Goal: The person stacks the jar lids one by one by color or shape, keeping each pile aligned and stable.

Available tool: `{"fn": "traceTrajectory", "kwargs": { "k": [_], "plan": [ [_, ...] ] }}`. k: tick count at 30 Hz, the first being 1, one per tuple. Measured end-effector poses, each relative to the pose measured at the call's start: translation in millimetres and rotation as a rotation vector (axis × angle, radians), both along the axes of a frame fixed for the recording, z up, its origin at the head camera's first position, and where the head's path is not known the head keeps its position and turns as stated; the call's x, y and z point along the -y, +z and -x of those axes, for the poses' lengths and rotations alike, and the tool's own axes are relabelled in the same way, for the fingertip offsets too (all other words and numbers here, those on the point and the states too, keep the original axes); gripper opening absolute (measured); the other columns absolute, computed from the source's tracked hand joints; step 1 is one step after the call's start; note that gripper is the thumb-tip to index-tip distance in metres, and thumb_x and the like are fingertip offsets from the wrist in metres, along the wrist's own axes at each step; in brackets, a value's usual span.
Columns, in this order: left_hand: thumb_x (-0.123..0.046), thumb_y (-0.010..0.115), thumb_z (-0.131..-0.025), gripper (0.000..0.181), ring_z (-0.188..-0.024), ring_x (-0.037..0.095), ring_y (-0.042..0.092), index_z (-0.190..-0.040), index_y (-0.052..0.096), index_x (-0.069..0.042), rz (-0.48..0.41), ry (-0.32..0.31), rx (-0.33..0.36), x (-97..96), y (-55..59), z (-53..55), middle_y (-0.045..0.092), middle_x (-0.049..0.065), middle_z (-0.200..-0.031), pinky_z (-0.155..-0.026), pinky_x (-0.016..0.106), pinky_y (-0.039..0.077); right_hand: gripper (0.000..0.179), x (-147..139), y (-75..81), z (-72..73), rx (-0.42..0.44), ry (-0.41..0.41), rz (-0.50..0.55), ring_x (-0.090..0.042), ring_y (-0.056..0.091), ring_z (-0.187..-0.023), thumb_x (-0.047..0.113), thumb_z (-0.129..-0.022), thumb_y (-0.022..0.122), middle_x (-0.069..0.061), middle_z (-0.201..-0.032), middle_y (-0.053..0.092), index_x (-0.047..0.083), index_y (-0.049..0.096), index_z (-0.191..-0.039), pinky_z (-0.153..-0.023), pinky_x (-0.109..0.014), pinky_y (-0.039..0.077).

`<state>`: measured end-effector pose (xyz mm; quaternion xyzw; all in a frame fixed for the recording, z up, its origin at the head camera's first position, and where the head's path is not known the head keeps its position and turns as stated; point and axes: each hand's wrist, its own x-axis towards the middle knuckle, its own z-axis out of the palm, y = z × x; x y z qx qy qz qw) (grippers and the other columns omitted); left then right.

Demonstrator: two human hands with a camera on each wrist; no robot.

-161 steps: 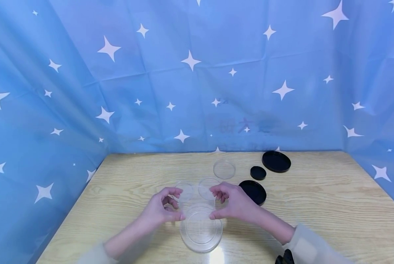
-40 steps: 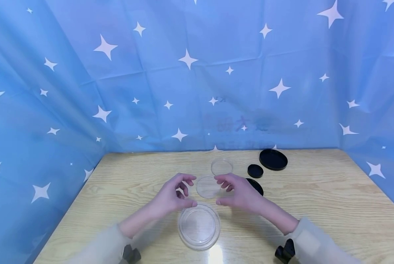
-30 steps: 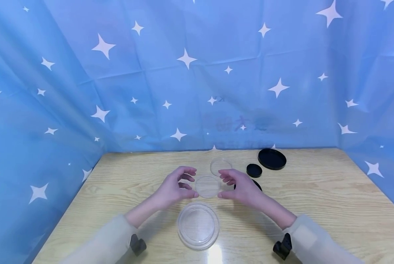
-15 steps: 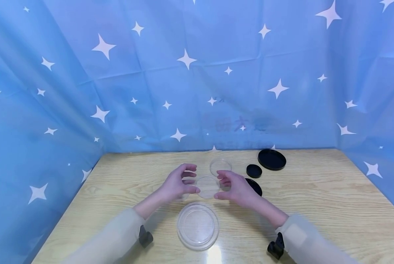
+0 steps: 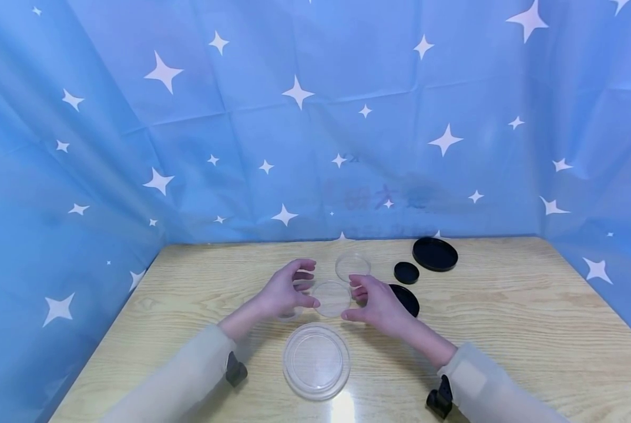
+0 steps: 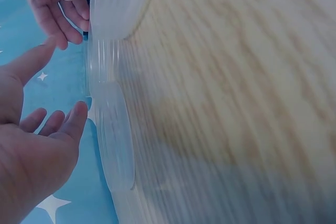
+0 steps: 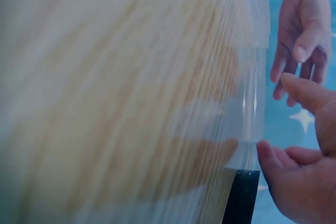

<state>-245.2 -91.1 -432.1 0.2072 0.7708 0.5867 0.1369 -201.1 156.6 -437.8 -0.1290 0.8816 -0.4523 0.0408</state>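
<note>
While left hand [image 5: 285, 290] and right hand [image 5: 376, 305] stand wide and empty at lower centre, close evenly on the clear dish [image 5: 332, 299] between.

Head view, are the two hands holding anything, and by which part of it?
Nothing appears held: the left hand and right hand flank a clear dish, and both wrist views show an empty gap between thumb and fingers.
</note>
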Motion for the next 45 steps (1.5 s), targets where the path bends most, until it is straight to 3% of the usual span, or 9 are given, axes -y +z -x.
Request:
{"fn": "traceTrajectory", "kwargs": {
  "k": [5, 12, 26, 38, 45],
  "plan": [
    [0.011, 0.084, -0.074, 0.087, -0.133, 0.044, 0.049, -0.148, 0.04, 0.008, 0.016, -0.025, 0.002, -2.6, -0.7, 2.8, 0.047, 0.029, -0.141, -0.109, 0.045, 0.045, 0.08, 1.2, 0.0, 0.8, 0.005, -0.02, -0.011, -0.032, 0.065, -0.112, 0.014, -0.078, 0.091, -0.016, -0.129, 0.062, -0.006, 0.051, -0.144, -0.093, -0.045, 0.055],
    [0.01, 0.087, -0.071, 0.089, -0.133, 0.042, 0.048, -0.147, 0.041, 0.009, 0.07, -0.035, -0.05, -4.6, -4.6, 6.9, 0.048, 0.027, -0.143, -0.109, 0.045, 0.045, 0.08, 4.5, -1.2, 1.8, 0.019, -0.038, -0.012, -0.029, 0.066, -0.108, 0.01, -0.076, 0.091, -0.017, -0.127, 0.062, -0.008, 0.051, -0.143, -0.091, -0.041, 0.055],
    [-0.004, 0.093, -0.07, 0.085, -0.127, 0.034, 0.054, -0.143, 0.051, 0.004, 0.289, -0.1, -0.2, 0.0, -6.0, 19.0, 0.062, 0.016, -0.133, -0.111, 0.047, 0.04, 0.08, 10.4, -1.8, 3.1, 0.038, -0.041, -0.052, -0.028, 0.065, -0.108, 0.01, -0.076, 0.091, -0.017, -0.127, 0.061, -0.009, 0.051, -0.143, -0.091, -0.041, 0.055],
    [-0.007, 0.093, -0.07, 0.077, -0.122, 0.025, 0.055, -0.139, 0.058, 0.0, 0.376, -0.088, -0.188, 3.6, -7.8, 26.1, 0.066, 0.006, -0.124, -0.11, 0.042, 0.039, 0.076, 16.5, -0.6, 5.9, -0.008, -0.046, -0.113, -0.025, 0.063, -0.105, 0.006, -0.074, 0.091, -0.014, -0.118, 0.063, -0.01, 0.055, -0.139, -0.093, -0.041, 0.053],
    [-0.011, 0.094, -0.07, 0.074, -0.128, 0.025, 0.054, -0.136, 0.06, -0.002, 0.44, -0.113, -0.185, 4.7, -7.4, 27.4, 0.065, 0.003, -0.127, -0.114, 0.04, 0.037, 0.074, 18.6, -1.3, 8.3, -0.005, -0.054, -0.116, -0.026, 0.063, -0.105, 0.004, -0.073, 0.091, -0.015, -0.117, 0.063, -0.011, 0.056, -0.136, -0.094, -0.042, 0.053]
  ]
}}
